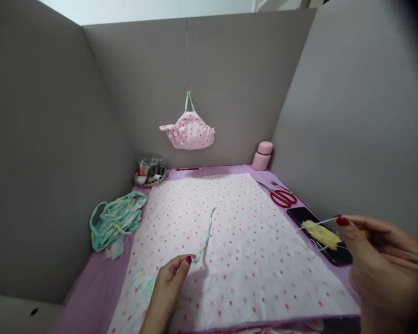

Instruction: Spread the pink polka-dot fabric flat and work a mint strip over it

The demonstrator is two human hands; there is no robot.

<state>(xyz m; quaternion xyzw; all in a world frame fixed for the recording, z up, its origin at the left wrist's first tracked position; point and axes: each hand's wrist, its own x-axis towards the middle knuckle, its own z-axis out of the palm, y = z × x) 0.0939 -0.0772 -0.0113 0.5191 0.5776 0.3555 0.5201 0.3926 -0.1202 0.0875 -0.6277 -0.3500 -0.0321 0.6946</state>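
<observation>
My left hand (172,283) pinches one end of a narrow turquoise fabric strap (208,234) between thumb and forefinger. The strap's free end points away over the white cloth with red dots (237,264). On the right, my right hand (383,260) is closed on a thin white cord (316,223), pinched between thumb and forefinger. Behind that cord, a crumpled yellow piece (322,234) lies over a black phone (301,214). Whether the cord joins the yellow piece I cannot tell. Beneath my left hand, pale flowers show on the cloth.
Turquoise straps (116,220) lie heaped at left, near a basket of thread spools (151,171). Red-handled scissors (282,197) and a pink flask (263,156) stand along the right side. A dotted pink sewn piece (191,132) hangs before the grey back panel (132,79).
</observation>
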